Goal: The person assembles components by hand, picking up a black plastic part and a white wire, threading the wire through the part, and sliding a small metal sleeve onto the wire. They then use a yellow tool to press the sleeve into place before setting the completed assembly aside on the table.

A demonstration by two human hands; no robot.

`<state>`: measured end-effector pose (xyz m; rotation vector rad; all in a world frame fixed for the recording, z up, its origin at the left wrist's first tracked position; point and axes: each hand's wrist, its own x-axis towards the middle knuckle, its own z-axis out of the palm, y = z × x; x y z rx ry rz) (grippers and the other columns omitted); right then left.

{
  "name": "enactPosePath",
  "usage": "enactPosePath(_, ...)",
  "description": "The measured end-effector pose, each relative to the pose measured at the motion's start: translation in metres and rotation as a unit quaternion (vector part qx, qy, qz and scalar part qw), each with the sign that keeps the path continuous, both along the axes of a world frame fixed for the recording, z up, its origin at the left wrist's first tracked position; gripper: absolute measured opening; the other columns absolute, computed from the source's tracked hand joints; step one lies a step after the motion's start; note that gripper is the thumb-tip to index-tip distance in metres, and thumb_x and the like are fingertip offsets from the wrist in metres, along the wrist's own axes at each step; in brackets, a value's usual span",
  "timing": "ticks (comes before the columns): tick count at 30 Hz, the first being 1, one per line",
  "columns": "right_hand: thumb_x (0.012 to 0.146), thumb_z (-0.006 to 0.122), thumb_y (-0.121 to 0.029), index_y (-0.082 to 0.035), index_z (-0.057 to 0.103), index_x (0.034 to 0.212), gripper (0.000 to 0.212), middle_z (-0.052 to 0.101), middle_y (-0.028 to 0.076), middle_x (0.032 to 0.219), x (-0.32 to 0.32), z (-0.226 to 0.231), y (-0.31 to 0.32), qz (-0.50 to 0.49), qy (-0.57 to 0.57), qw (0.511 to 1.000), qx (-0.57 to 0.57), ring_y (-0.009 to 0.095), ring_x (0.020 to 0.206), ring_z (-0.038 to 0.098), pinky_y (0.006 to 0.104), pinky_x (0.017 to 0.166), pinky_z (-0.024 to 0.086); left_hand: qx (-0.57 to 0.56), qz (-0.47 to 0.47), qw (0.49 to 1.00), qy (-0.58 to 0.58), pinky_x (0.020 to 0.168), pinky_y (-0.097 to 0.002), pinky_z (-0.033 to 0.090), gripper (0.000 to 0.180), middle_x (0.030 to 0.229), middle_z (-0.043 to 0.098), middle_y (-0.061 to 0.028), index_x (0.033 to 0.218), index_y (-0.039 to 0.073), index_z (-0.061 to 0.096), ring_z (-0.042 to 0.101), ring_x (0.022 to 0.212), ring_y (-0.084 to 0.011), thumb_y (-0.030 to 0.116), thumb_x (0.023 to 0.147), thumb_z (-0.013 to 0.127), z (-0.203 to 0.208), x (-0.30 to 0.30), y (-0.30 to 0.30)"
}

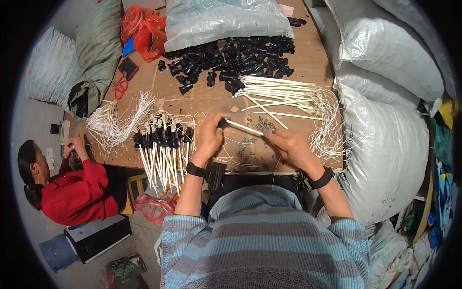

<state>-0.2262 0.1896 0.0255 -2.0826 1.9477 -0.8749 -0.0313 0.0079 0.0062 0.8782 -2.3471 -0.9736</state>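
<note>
Over the table, a thin white tube [245, 128] stretches between my two hands. My left hand [211, 134] is closed on a black socket [223, 123] at the tube's left end. My right hand [290, 146] grips the other end between thumb and fingers. Small metal clips [265, 125] lie scattered beneath. A bundle of white tubes with wires [284, 94] rests beyond my right hand. To the left of my left hand, tubes fitted with black sockets [166, 137] hang over the front edge. A heap of loose black sockets [240, 59] is at the back.
The wooden table [192, 103] also bears red scissors [120, 87], red plastic bags [147, 33] and more white wires [130, 120] at left. A stuffed white sack [228, 21] stands behind the heap; large sacks [385, 144] crowd the right. A person in red [79, 192] sits at left.
</note>
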Motion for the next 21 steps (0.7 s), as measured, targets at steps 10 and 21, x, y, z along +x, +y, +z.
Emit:
enactPosePath(10, 0.077, 0.066, -0.011, -0.014, 0.063, 0.123, 0.046, 0.067, 0.011, 0.084, -0.014, 0.004, 0.004, -0.16, 0.01, 0.981, 0.107, 0.031, 0.074, 0.065, 0.0385, 0.06, 0.051, -0.184, -0.066, 0.981, -0.005, 0.076, -0.037, 0.05, 0.03, 0.102, 0.068, -0.0033, 0.098, 0.012, 0.07, 0.065, 0.091, -0.0244, -0.004, 0.073, 0.065, 0.007, 0.003, 0.015)
enactPosePath(21, 0.078, 0.067, -0.007, 0.001, 0.064, 0.105, 0.028, 0.069, 0.015, 0.102, 0.001, -0.013, -0.016, -0.093, -0.143, 0.982, 0.085, 0.026, 0.093, 0.068, 0.033, 0.082, 0.053, -0.219, -0.111, 0.969, -0.019, 0.054, -0.0342, 0.047, 0.035, 0.073, 0.061, -0.0046, 0.106, 0.02, 0.066, 0.062, 0.062, -0.0224, 0.015, 0.072, 0.075, 0.03, -0.021, 0.069)
